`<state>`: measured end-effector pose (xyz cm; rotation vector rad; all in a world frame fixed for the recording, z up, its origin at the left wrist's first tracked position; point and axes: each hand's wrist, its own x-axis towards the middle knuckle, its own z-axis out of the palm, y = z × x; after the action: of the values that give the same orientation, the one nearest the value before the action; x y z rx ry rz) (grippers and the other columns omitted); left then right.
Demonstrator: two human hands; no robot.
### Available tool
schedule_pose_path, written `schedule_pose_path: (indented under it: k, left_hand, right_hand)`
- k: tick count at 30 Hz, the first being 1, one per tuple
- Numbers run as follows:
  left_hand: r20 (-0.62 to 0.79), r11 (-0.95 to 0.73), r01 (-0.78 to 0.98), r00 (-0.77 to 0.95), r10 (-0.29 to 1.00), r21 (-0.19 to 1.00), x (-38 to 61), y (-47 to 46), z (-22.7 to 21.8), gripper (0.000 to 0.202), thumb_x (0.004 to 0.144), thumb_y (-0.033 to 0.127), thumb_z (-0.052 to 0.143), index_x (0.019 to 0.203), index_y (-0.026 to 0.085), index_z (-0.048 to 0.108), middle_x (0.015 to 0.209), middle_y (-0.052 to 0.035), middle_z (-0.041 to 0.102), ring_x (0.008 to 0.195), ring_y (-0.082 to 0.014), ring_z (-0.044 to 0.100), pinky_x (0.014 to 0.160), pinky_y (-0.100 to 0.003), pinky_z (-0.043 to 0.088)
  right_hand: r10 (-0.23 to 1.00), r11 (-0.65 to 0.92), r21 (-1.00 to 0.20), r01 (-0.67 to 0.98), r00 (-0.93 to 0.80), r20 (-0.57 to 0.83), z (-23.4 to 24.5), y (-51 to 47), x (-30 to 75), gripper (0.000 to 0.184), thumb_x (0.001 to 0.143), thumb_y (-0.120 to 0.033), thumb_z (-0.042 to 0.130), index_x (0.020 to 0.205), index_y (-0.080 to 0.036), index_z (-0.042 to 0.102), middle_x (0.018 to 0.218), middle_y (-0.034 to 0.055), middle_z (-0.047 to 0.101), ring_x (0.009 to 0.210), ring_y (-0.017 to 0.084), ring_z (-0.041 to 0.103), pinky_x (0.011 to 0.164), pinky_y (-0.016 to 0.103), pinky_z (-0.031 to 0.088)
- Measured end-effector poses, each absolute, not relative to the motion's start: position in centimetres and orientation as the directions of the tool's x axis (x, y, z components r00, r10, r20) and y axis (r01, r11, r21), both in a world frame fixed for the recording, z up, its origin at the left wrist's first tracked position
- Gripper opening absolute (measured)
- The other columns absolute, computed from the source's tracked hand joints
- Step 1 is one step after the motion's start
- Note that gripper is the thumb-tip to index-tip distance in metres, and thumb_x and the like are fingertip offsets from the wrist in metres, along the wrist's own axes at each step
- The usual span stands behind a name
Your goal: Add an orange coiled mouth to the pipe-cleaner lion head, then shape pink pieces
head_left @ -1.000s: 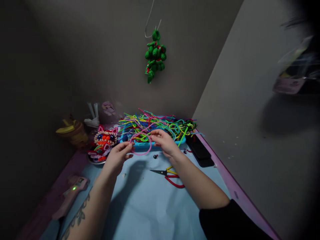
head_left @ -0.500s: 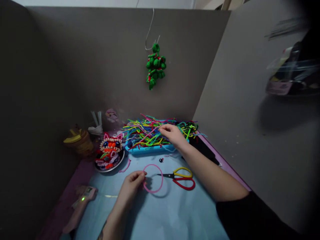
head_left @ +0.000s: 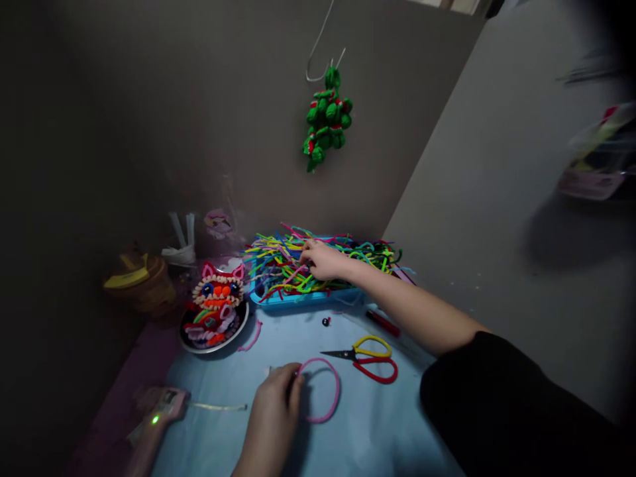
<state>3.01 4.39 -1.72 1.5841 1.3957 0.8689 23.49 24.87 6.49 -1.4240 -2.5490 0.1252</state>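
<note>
My left hand (head_left: pixel 272 412) is closed near the front of the table, its thumb and fingers pinching a pink pipe cleaner ring (head_left: pixel 338 391) at its left side. My right hand (head_left: pixel 322 260) reaches over a blue tray (head_left: pixel 298 303) heaped with pipe cleaners of many colours. Its bent fingers meet at a pink pipe cleaner (head_left: pixel 294 274) among the others; the exact grip is partly hidden. Between the ring and the tray lie scissors (head_left: pixel 365 358) with one yellow and one red handle, blades pointing left. A small black bead (head_left: pixel 326 322) rests behind them.
At left stand a metal bowl (head_left: pixel 218 346) with a fuzzy cat-faced figure (head_left: pixel 218 291) and a wooden pot (head_left: pixel 142 291). A pink glue gun (head_left: pixel 161 414) with a lit green light lies front left. A green ornament (head_left: pixel 328 119) hangs from a wire. Grey panels enclose the table.
My right hand has moved left and lower over the heap of pipe cleaners. My left hand and the pink ring have come nearer to me. The view has tilted and shifted.
</note>
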Motion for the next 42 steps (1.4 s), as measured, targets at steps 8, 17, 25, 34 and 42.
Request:
schedule_pose_path:
  k: [8, 17, 25, 34, 42]
  left_hand:
    - [-0.062, -0.051, 0.459, 0.228, 0.972, 0.887, 3.1, 4.0, -1.9, 0.030, 0.082, 0.036, 0.054, 0.094, 0.020, 0.077, 0.095, -0.0162, 0.076, 0.090, -0.0332, 0.070, 0.082, -0.044, 0.052]
    - [-0.265, 0.262, -0.068, -0.047, 0.963, 0.963, 2.9, 4.7, -1.3, 0.040, 0.061, 0.047, 0.078, 0.089, 0.019, 0.072, 0.078, -0.0087, 0.075, 0.071, -0.0270, 0.071, 0.067, -0.036, 0.054]
    - [-0.478, 0.357, -0.492, -0.143, 0.867, 0.794, 2.4, 5.4, -0.2, 0.052, 0.045, 0.035, 0.091, 0.087, 0.015, 0.068, 0.076, -0.0030, 0.072, 0.069, -0.0161, 0.070, 0.064, -0.024, 0.053]
    - [-0.468, 0.453, -0.311, 0.026, 0.883, 0.836, 3.1, 5.3, -0.7, 0.048, 0.046, 0.040, 0.090, 0.081, 0.013, 0.072, 0.070, -0.0061, 0.073, 0.060, -0.0165, 0.066, 0.060, -0.026, 0.050]
    - [-0.417, 0.431, -0.149, 0.119, 0.901, 0.890, 3.7, 4.9, -0.5, 0.048, 0.053, 0.043, 0.088, 0.090, 0.016, 0.076, 0.070, -0.0063, 0.074, 0.064, -0.0168, 0.064, 0.064, -0.026, 0.047]
  right_hand:
    - [0.847, 0.499, -0.166, 0.851, -0.438, 0.301, 6.6, 24.5, 24.3, 0.018, 0.089, -0.016, 0.057, 0.093, -0.017, 0.074, 0.104, 0.0116, 0.064, 0.101, 0.023, 0.058, 0.090, 0.035, 0.045]
    - [0.593, 0.547, -0.431, 0.718, 0.031, 0.805, 11.0, 24.6, 27.5, 0.015, 0.087, -0.023, 0.057, 0.085, -0.022, 0.072, 0.088, 0.0056, 0.066, 0.085, 0.020, 0.060, 0.076, 0.034, 0.048]
    - [0.860, 0.466, -0.489, 0.737, -0.249, 0.445, 7.6, 19.3, 25.1, 0.024, 0.085, -0.021, 0.058, 0.103, -0.020, 0.073, 0.105, 0.0097, 0.070, 0.100, 0.025, 0.062, 0.092, 0.040, 0.046]
    - [0.998, -0.060, -0.986, 0.155, 0.001, -0.061, -1.2, 5.3, 22.4, 0.037, 0.077, -0.036, 0.068, 0.112, -0.025, 0.066, 0.096, 0.0050, 0.067, 0.063, 0.014, 0.053, 0.057, 0.027, 0.044]
    - [0.985, -0.138, -0.990, -0.017, 0.101, -0.139, -2.4, 3.3, 22.1, 0.020, 0.075, -0.042, 0.069, 0.075, -0.023, 0.063, 0.066, -0.0003, 0.061, 0.062, 0.015, 0.055, 0.058, 0.028, 0.043]
